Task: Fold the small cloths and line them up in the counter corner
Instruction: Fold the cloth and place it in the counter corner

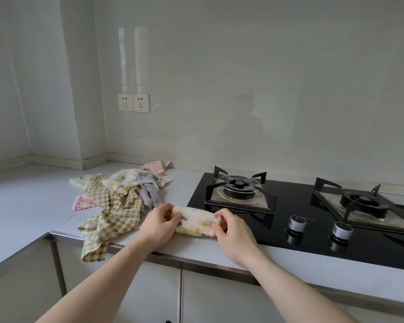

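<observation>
Right burner (pixel 369 203) cut by frame edge; spotted cloth (pixel 197 221) ends under hands.

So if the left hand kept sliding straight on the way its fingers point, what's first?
Left hand points right along the cream dotted folded cloth it pinches; beyond that, likely the right hand.

The cloth (pixel 197 221) between the two hands is cream with yellow and purple dots. To its left, the checked cloth (pixel 112 220) spilling over the near counter edge is a plaid of green, tan and cream. Farther back lie a grey cloth (pixel 147 191), a cream cloth (pixel 120 180) with yellow dots, and a pink cloth (pixel 156 166) with dark spots; another pink cloth (pixel 82 202) shows at the left of the heap. The counter (pixel 21 201) is pale grey-white, edged in silver metal. The hob (pixel 313 217) on the right is glossy black, with silver-and-black knobs (pixel 297 223). The wall sockets (pixel 133 102) are cream-white on a white wall.
</observation>
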